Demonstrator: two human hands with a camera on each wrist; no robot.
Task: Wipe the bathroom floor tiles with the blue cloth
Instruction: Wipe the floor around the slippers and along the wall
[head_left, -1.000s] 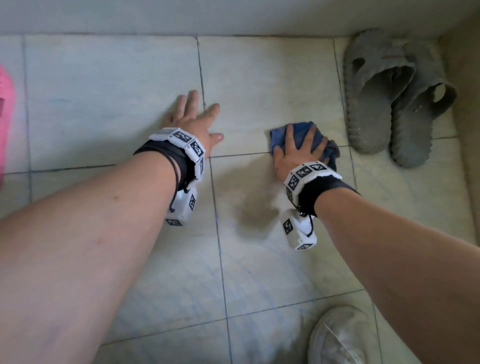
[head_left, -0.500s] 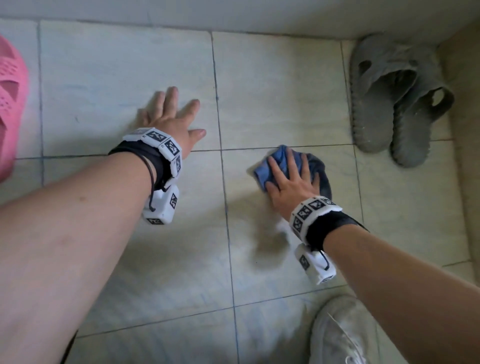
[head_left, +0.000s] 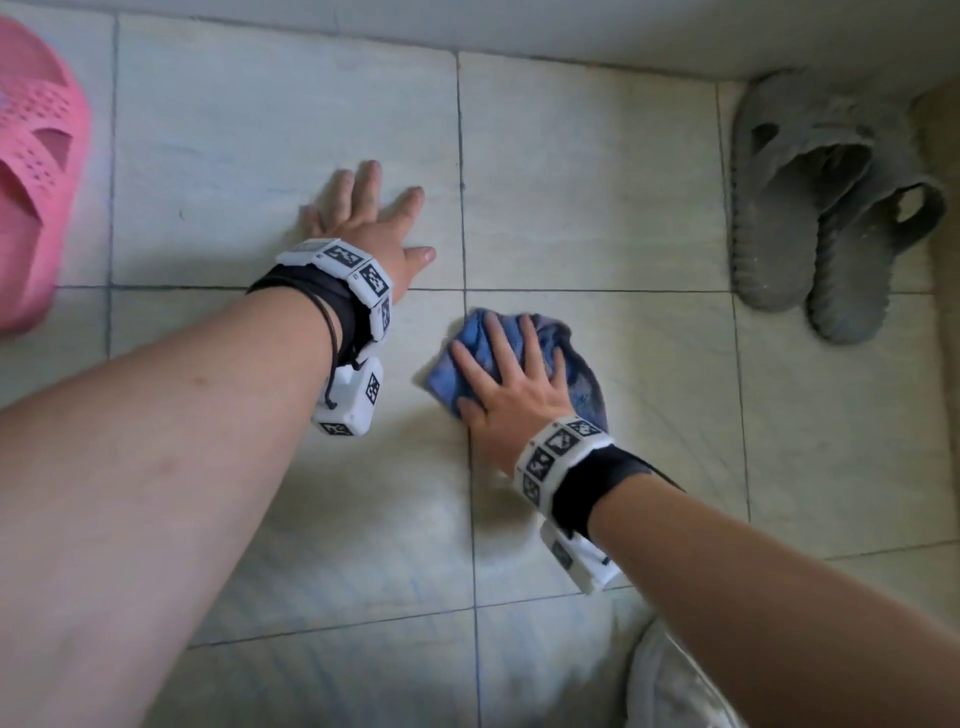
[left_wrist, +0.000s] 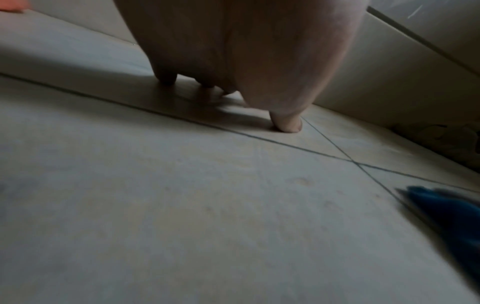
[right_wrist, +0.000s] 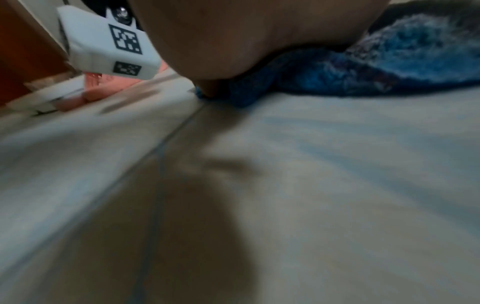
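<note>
We press our right hand (head_left: 511, 384), fingers spread flat, onto the blue cloth (head_left: 582, 374) on the floor tiles (head_left: 597, 197); at ten o'clock, our left hand (head_left: 363, 218) rests flat, holding nothing.

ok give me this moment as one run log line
phase: wiping | right hand: flat, pressing blue cloth on floor tiles | left hand: flat on tile, bracing | nearby: grey slippers, pink sandal

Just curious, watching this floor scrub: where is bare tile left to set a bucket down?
Bare tile lies between the pink plastic slipper and the left hand, and between the blue cloth and the grey rubber slippers. That slipper corner is crowded.
</note>
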